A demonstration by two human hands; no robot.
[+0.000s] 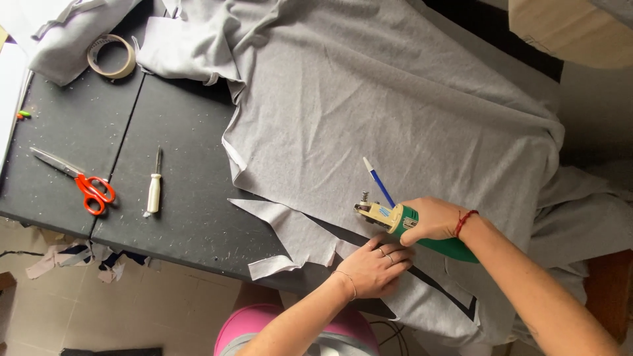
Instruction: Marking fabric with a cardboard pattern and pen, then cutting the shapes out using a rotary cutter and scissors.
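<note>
The left hand (372, 267) is laid flat, fingers spread; the right hand (432, 221) is curled in a closed grip, wrist bent

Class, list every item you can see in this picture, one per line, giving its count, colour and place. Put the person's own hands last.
Fabric: one large sheet, grey, spread over the table's right half.
Fabric offcuts: a few strips, grey, at the near table edge.
Electric cutter: one, green and cream, on the fabric.
Pen: one, blue and white, beside the cutter.
Scissors: one pair, orange handles, left on the table.
Screwdriver: one, white handle, right of the scissors.
Tape roll: one, beige, far left.
Table: one, black.
Scraps: several, on the tiled floor.
Left hand: flat on the fabric.
Right hand: gripping the cutter.
</note>
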